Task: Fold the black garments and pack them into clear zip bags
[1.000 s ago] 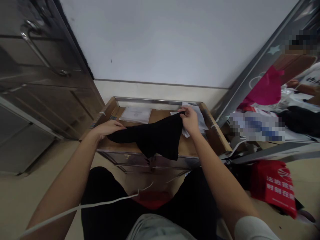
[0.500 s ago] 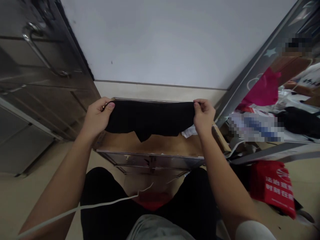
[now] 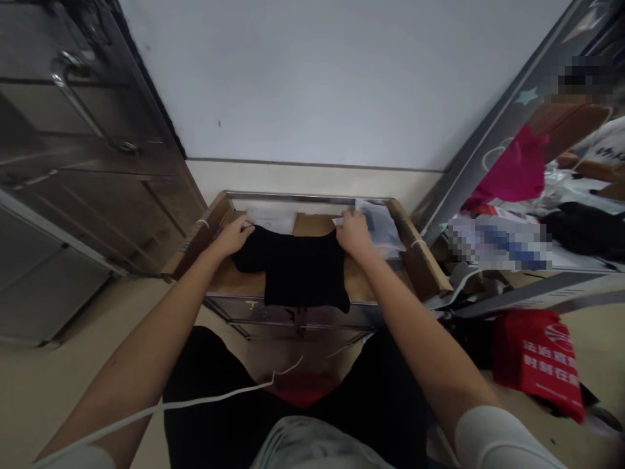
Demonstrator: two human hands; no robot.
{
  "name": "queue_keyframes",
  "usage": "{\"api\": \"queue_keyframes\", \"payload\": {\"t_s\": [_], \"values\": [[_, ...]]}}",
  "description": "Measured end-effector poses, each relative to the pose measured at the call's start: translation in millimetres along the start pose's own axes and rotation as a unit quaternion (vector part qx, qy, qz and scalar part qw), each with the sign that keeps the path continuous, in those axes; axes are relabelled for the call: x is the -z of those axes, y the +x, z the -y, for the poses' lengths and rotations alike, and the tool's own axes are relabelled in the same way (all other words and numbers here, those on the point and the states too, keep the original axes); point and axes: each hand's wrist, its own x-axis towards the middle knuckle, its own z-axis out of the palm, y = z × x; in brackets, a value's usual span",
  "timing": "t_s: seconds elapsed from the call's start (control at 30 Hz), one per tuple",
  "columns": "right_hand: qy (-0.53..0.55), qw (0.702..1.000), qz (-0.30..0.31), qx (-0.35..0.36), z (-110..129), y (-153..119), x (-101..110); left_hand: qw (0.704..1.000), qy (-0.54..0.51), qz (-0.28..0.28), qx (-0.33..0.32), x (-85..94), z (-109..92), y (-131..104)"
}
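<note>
A black cloth lies over the brown surface of a low cabinet, and its lower part hangs past the front edge. My left hand pinches the cloth's upper left corner. At the upper right corner, my right hand has its fingers closed on the same cloth. Behind the cloth, a clear plastic packet lies at the left and another packet at the right, just beyond my right hand.
Cardboard side walls flank the cabinet top. A metal door with a handle stands at the left. On the right are a cluttered shelf, a pink bag and a red bag. A white cord crosses my lap.
Both hands have come down and closer together with the cloth. The cloth, earlier stretched wide between them, now rests on the cabinet top, and the packets behind it show.
</note>
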Motion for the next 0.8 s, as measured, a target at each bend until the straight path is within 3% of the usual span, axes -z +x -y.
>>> {"api": "queue_keyframes", "payload": {"t_s": [0.07, 0.17, 0.3, 0.47, 0.63, 0.8], "values": [[-0.025, 0.997, 0.011, 0.076, 16.9, -19.5, -13.8, 0.998, 0.046, -0.013, 0.03, -10.7, 0.4, -1.0], [-0.008, 0.986, 0.057, 0.156, 27.3, -46.8, -36.9, 0.991, 0.124, -0.054, -0.009, -16.6, -16.7, -12.5], [-0.025, 0.988, 0.106, 0.107, 9.3, -65.3, -60.7, 0.986, 0.156, 0.013, -0.065, -23.2, -32.8, -35.7], [-0.053, 0.988, 0.123, 0.081, -11.4, -62.8, -61.7, 0.984, 0.147, 0.1, -0.016, -31.7, -10.6, -56.6], [-0.058, 0.993, 0.096, 0.034, -8.7, -50.4, -66.4, 0.984, 0.137, 0.11, 0.019, -24.3, 8.3, -64.0], [-0.078, 0.993, 0.083, 0.019, -4.2, -45.2, -74.3, 0.987, 0.131, 0.088, 0.015, -15.2, 11.3, -58.1]]}}
